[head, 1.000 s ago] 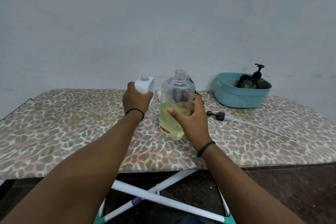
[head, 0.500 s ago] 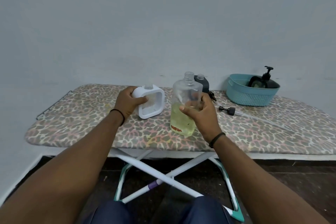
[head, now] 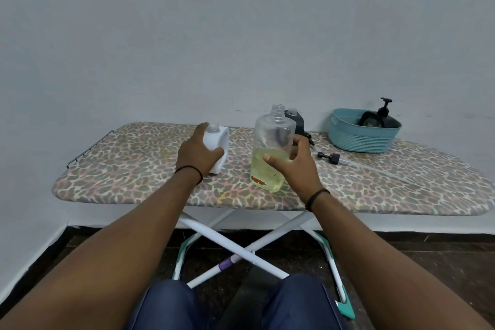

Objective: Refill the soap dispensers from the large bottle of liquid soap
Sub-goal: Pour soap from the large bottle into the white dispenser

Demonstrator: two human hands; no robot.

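Right hand [head: 293, 166] wrapped round the large soap bottle [head: 270, 153], upright, uncapped, on the ironing board [head: 134, 169]. Left hand [head: 198, 154] curled round the white dispenser [head: 221, 146], neck open, upward. Dispenser just left of the bottle, apart; pour likely tips leftward toward that neck.

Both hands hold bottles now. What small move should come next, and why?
Probably lift the large clear bottle with the right hand and tilt its open neck over the white dispenser, which the left hand steadies upright; both necks are uncapped.
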